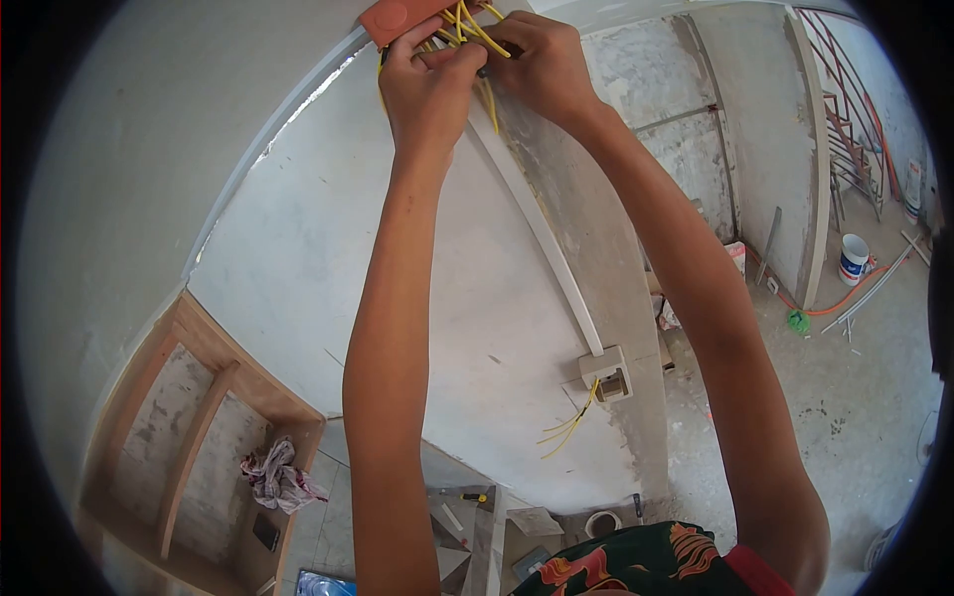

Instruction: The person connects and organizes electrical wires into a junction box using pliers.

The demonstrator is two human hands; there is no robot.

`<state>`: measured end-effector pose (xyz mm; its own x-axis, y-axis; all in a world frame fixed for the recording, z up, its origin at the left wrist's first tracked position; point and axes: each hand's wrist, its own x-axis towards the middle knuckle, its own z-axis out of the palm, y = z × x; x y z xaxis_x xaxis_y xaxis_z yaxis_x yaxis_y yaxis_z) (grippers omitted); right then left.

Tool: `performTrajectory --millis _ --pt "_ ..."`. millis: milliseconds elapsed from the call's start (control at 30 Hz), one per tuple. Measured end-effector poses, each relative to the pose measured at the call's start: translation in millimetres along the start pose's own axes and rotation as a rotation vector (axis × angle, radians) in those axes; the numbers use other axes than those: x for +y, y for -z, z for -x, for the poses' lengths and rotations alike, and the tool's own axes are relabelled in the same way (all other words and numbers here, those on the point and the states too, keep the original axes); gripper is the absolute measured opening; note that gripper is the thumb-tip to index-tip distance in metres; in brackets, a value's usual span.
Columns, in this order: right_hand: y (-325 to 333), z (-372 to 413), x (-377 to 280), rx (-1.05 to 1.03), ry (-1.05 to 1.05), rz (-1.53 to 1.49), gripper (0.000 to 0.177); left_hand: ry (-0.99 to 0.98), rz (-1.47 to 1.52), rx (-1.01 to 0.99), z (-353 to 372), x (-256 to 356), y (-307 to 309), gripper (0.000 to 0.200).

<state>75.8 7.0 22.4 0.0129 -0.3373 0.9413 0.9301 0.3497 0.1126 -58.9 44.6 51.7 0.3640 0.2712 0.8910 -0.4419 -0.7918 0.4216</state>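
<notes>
Both arms reach up to an orange electrical box (391,18) at the top of the view, with several yellow wires (465,22) coming out of it. My left hand (429,84) is just below the box, fingers curled and pinched on the yellow wires. Close on its right, my right hand (542,65) is closed at the wire ends, thumb and fingertips together. A small dark piece shows between the hands; its kind cannot be made out. Some yellow wire hangs below them, beside a white cable trunking (537,223) running down the wall.
Lower on the wall, the trunking meets a switch box (606,373) with loose yellow wires (570,427). A wooden shelf frame (189,437) at lower left holds a crumpled cloth (281,477) and a phone (266,531). A white bucket (854,260) and a metal stair frame (850,149) stand at right.
</notes>
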Motion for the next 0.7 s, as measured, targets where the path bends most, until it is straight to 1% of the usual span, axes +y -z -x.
performTrajectory --millis 67,167,267,433,467,533,567,667,700 --pt "-0.5 3.9 1.6 -0.013 -0.047 0.041 0.021 0.011 0.039 0.008 0.1 1.9 -1.2 0.061" --pt "-11.0 -3.6 0.5 0.072 0.013 0.079 0.022 0.006 0.029 0.003 -1.5 1.9 -1.0 0.061" --pt "-16.1 -3.8 -0.4 0.092 0.027 0.078 0.025 -0.001 -0.011 -0.005 -3.7 -1.2 2.6 0.060" --pt "-16.3 -0.8 -5.9 0.101 -0.143 -0.046 0.025 0.030 -0.018 -0.023 -0.6 7.4 1.5 0.060" --pt "-16.6 -1.3 -5.8 0.111 -0.175 -0.066 0.024 0.049 -0.031 -0.053 -1.5 10.0 1.0 0.060" --pt "-14.0 -4.6 -3.2 0.028 -0.243 -0.090 0.024 0.092 -0.055 -0.112 -2.3 12.9 0.4 0.059" --pt "-11.3 -5.5 -1.6 -0.016 -0.278 -0.101 0.023 0.107 -0.006 -0.101 -1.0 12.5 -0.4 0.060" --pt "10.8 -15.5 -14.8 -0.235 -0.213 -0.352 0.022 0.127 0.121 -0.065 2.3 10.7 -4.4 0.063" --pt "13.5 -15.3 -13.1 -0.246 -0.209 -0.392 0.024 0.117 0.148 -0.051 3.1 8.3 -5.3 0.063"
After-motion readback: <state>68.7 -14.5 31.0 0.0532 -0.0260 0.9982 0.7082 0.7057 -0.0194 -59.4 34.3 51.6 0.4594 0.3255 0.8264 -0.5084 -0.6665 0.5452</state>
